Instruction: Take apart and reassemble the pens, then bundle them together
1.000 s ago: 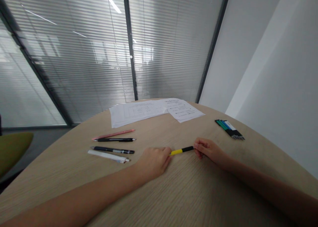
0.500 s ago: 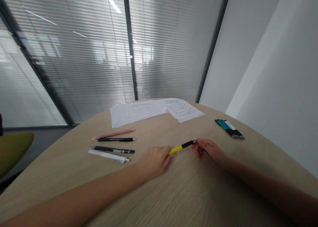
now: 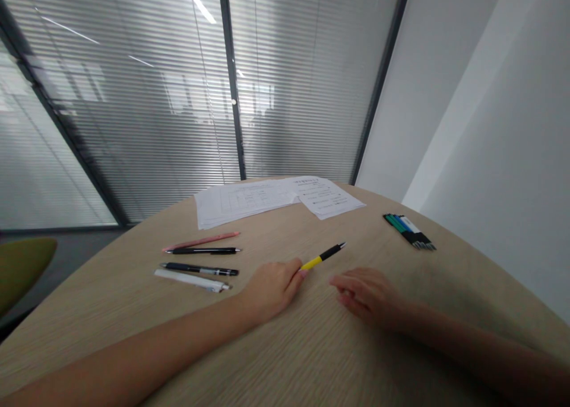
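From the head camera, a yellow-and-black pen (image 3: 323,255) lies slantwise on a pale wood-grain round table (image 3: 320,347), its metal tip pointing away toward the papers. The left hand (image 3: 271,291) rests on the tabletop with its fingers pressed together, and the fingertips (image 3: 299,270) meet the yellow end of the barrel; whether they pinch it or only touch it, I cannot tell. The right hand (image 3: 367,295) lies apart from the pen, nearer the camera, its fingers loosely together, slightly curled and gripping nothing. The pen looks light and stiff, and its smooth round barrel could roll or skid under a glancing touch, so the middle of the barrel, away from the tip, seems the surest hold. Beyond the left hand lie a pink pen (image 3: 200,240), a black pen (image 3: 203,251), a black-and-silver pen (image 3: 200,270) and a white pen (image 3: 191,280). Printed papers (image 3: 276,198) and a bundle of pens (image 3: 409,232) lie farther off.
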A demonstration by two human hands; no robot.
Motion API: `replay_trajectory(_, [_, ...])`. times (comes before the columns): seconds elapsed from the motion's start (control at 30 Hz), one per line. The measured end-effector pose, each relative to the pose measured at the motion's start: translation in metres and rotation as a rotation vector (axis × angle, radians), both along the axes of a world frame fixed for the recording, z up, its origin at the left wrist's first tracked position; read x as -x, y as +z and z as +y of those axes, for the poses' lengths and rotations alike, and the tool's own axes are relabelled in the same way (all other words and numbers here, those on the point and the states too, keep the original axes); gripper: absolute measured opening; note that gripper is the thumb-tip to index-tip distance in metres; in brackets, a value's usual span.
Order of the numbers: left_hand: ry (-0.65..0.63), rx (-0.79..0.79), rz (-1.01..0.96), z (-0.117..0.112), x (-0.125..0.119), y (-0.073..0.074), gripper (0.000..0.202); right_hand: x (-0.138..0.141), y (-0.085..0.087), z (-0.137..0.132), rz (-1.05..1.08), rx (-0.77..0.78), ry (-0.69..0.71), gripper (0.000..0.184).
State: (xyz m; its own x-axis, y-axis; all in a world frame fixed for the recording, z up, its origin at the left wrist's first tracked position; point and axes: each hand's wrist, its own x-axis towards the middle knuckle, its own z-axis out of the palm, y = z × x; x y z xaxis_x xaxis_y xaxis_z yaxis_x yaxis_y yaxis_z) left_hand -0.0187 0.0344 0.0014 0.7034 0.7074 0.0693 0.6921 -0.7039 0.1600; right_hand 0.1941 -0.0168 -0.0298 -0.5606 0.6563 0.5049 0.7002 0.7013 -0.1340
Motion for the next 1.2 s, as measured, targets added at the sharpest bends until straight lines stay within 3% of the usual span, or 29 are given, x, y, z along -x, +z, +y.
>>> replay_trajectory(0.13, [0.004,0.097,-0.097,-0.001,-0.002,-0.001,0.035,0.008,0.004,-0.002,-0.121,-0.121,0.088,0.035])
replay_trajectory(0.37, [-0.08,0.093,-0.068,-0.006,-0.003,-0.002,0.035,0.009,0.004,0.003,-0.137,-0.105,0.064,0.045])
replay_trajectory(0.6, [-0.14,0.089,-0.055,-0.01,-0.003,-0.002,0.032,0.011,0.007,0.002,-0.168,-0.134,0.042,0.038])
replay_trajectory(0.9, [-0.121,0.27,-0.163,-0.023,-0.009,0.002,0.03,0.01,0.008,0.002,-0.164,-0.176,0.056,0.038])
replay_trajectory(1.07, [-0.192,0.346,-0.217,-0.032,-0.01,0.004,0.036,0.014,0.005,-0.004,-0.282,-0.293,0.083,0.031])
replay_trajectory(1.2, [-0.249,0.377,-0.249,-0.037,-0.009,-0.002,0.037,0.021,0.012,-0.016,-0.279,-0.415,0.071,0.024])
